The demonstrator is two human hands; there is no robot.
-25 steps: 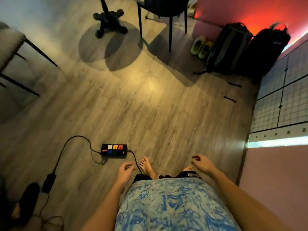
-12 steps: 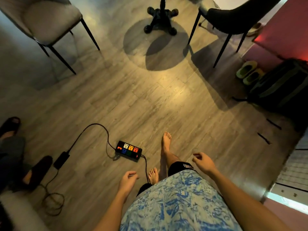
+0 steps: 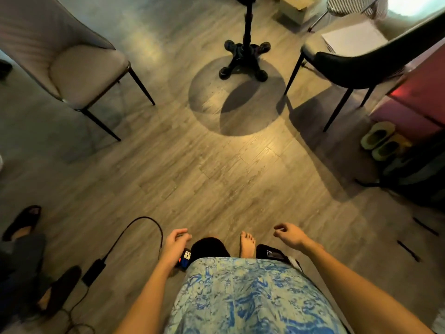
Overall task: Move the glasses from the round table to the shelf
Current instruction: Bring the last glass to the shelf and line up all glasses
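In the head view, neither the glasses nor the tabletop shows; only the table's black pedestal base (image 3: 244,61) stands ahead on the wood floor (image 3: 216,169), between a grey chair (image 3: 72,68) and a black chair (image 3: 361,66). The left hand (image 3: 174,244) and right hand (image 3: 290,235) hang empty, fingers loosely curled and apart, well short of the table. Glasses would likely be light, fragile and slippery, best gripped around the body.

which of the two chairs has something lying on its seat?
The dark chair at upper right: a white sheet lies on its seat. The light upholstered chair at upper left has a bare seat cushion.
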